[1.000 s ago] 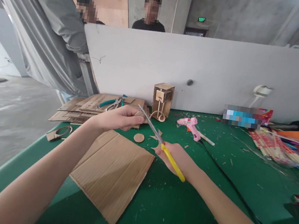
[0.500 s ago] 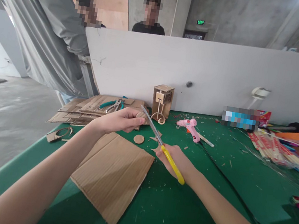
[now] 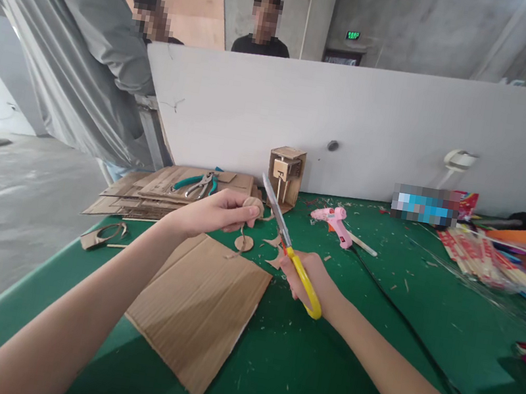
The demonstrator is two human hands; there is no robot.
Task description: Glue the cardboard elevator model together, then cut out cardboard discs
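My left hand (image 3: 228, 213) pinches a small round piece of cardboard (image 3: 252, 203), from which a thin curled strip hangs down. In my right hand (image 3: 311, 278) are scissors (image 3: 290, 251) with yellow handles, their blades pointing up and away, just to the right of the held piece. The blades look nearly closed and apart from the cardboard. Below my left hand, a cut cardboard disc (image 3: 244, 243) lies on the green table, beside a large cardboard sheet (image 3: 200, 307). Torn scraps (image 3: 277, 252) lie between my hands.
Behind my hands stands a small cardboard box model (image 3: 286, 177) against the white partition (image 3: 369, 121). Pliers (image 3: 200, 182) rest on stacked cardboard (image 3: 143, 198) at the left. A pink glue gun (image 3: 336, 223) with a black cord lies right. Two people are beyond the partition.
The scissors have moved slightly right, away from the cardboard in my left hand. A curled strip now dangles below that piece, whose round face has turned more toward me.
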